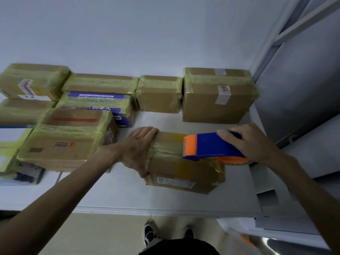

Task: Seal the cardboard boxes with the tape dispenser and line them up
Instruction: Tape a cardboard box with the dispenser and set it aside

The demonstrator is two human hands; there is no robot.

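A cardboard box (184, 173) lies on the white table (128, 196) in front of me, with yellowish tape across its top. My left hand (137, 150) presses on the box's left end, fingers curled over its far edge. My right hand (252, 142) grips the blue and orange tape dispenser (209, 146), which sits on the box's top toward the right end. Several taped boxes stand behind, among them a large one (217, 100) at the back right and a small one (160, 94) beside it.
More taped boxes crowd the left: a brown one with a red stripe (68, 140), a blue-printed one (97, 105), another (31, 81) at the far left. A grey wall panel (303, 89) stands at the right. My shoes (150, 234) show below the table's edge.
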